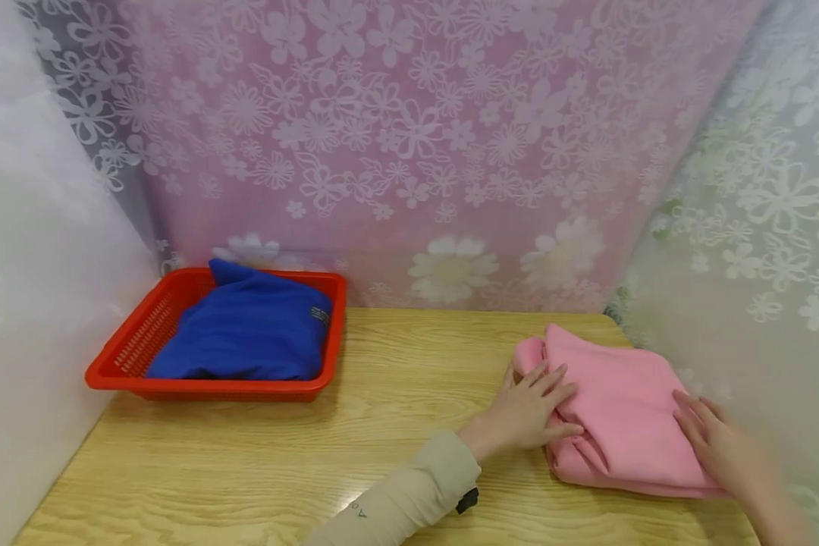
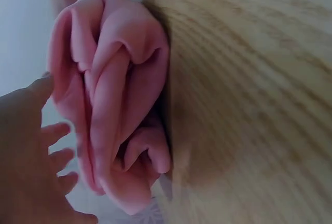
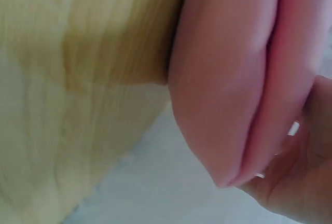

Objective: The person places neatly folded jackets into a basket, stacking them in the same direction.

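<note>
A folded pink garment (image 1: pixel 621 409) lies as a thick bundle on the right part of the table. At its left side my left hand (image 1: pixel 528 413) touches the cloth with fingers spread and fairly straight. My right hand (image 1: pixel 726 447) rests along the opposite edge, fingers laid on the fabric. Loose folds of the pink garment (image 2: pixel 119 79) face the left hand (image 2: pixel 31 156) in the left wrist view. From the right wrist, layered edges of the garment (image 3: pixel 223 68) show beside the right hand (image 3: pixel 295 172); some of its fingertips are hidden there.
A red plastic basket (image 1: pixel 225 387) stands at the back left, with a folded blue garment (image 1: pixel 252 326) inside it. The wooden table (image 1: pixel 409 379) is bordered by a pink floral curtain (image 1: pixel 396 152) behind and pale sheets at both sides.
</note>
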The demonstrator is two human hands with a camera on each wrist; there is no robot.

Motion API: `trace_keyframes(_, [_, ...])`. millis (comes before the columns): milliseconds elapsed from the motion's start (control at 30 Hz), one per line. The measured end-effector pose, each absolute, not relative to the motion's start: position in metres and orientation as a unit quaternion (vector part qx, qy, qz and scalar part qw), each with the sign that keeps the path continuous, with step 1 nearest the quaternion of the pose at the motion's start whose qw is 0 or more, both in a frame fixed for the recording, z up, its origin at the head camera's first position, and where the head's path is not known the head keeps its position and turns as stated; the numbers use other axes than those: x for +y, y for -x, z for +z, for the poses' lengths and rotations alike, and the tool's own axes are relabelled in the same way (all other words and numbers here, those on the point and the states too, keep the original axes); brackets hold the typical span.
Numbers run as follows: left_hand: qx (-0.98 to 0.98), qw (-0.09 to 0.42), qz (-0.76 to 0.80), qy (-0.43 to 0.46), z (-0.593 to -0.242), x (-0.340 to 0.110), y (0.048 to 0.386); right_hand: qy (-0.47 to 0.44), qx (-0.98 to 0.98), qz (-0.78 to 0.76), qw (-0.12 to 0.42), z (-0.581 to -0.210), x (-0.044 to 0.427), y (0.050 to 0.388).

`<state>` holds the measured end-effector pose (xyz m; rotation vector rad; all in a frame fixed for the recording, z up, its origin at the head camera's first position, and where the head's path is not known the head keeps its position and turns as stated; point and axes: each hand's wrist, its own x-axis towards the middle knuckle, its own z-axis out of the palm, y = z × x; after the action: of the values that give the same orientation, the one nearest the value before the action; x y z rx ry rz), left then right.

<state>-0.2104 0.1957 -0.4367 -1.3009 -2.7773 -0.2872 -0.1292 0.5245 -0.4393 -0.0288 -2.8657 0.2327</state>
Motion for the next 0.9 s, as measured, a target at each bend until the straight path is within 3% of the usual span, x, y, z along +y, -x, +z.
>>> trace_keyframes(133, [-0.901,0.004,-0.079,0.427,-0.446,0.194,0.208,0.005,-0.989,0.104,0.109,-0.446,0.521,0.132])
trace_keyframes(367, [-0.900,0.023,-0.088,0.426,-0.454,0.190,0.210,0.008,-0.987,0.111,0.119,-0.444,0.511,0.129])
trace_keyframes(733, [-0.903,0.010,-0.108,0.416,-0.456,0.173,0.210,-0.005,-0.982,0.114,0.151,-0.449,0.492,0.133])
trace_keyframes(900, [-0.903,0.011,-0.112,0.414,-0.457,0.165,0.211,0.007,-0.986,0.097,0.133,-0.447,0.483,0.135])
